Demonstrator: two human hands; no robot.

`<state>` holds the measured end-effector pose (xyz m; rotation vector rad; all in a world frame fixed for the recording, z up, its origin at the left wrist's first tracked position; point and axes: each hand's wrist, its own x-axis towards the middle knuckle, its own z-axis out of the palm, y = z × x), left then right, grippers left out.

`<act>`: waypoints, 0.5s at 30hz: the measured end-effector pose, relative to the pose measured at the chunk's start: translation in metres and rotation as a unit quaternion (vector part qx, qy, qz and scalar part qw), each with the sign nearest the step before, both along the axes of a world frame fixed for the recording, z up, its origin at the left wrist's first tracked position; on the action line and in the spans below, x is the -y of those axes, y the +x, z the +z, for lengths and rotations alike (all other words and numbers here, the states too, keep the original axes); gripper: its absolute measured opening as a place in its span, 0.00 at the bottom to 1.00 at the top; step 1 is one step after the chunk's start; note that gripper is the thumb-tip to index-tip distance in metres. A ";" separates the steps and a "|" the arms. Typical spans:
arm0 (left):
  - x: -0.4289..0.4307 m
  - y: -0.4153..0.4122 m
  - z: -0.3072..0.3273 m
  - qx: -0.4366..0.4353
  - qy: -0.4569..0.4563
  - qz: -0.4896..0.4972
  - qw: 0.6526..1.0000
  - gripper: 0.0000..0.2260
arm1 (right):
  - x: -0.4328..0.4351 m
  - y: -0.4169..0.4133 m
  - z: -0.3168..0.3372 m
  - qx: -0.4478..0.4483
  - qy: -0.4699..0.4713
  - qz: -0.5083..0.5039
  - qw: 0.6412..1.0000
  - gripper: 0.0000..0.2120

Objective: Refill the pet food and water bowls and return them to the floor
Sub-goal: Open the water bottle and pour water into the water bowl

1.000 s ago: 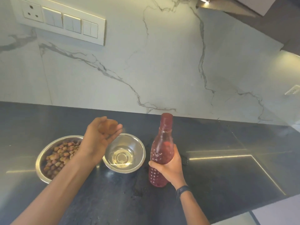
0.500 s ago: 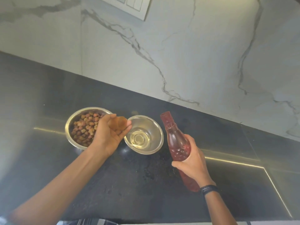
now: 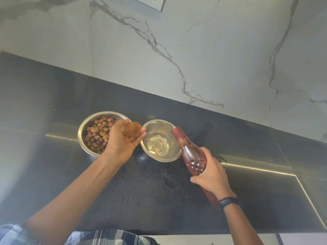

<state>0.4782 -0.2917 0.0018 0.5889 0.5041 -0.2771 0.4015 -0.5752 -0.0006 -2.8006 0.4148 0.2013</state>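
Two steel bowls stand side by side on the black counter. The left bowl (image 3: 83, 131) is full of brown kibble. The right bowl (image 3: 157, 123) holds a little clear water. My left hand (image 3: 122, 144) hovers between the bowls and holds the bottle's translucent orange-brown cap (image 3: 131, 129) in its curled fingers. My right hand (image 3: 212, 175) grips the lower body of a red textured plastic bottle (image 3: 190, 154). The bottle is tilted left, its open neck above the water bowl's right rim.
The black stone counter (image 3: 159, 200) runs along a white marble-patterned wall (image 3: 194, 50). A switch plate corner (image 3: 155, 4) shows at the top. The counter's front edge lies just below my arms, with my checked shirt (image 3: 106, 237) under it.
My right hand has tipped the upright bottle to the left, so its neck is now over the water bowl. My left hand stayed between the bowls with the cap. The camera looks further down.
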 end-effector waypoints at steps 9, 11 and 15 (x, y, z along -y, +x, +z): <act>-0.002 0.002 0.001 -0.001 0.029 0.033 0.999 0.08 | -0.008 -0.002 0.002 -0.025 -0.076 -0.002 0.997 0.50; -0.003 0.003 0.001 0.001 0.031 0.035 0.999 0.08 | -0.010 -0.003 0.003 -0.025 -0.092 0.001 0.995 0.50; -0.003 0.003 0.002 -0.002 0.044 0.045 0.998 0.08 | -0.011 -0.003 0.004 -0.028 -0.102 0.000 0.994 0.50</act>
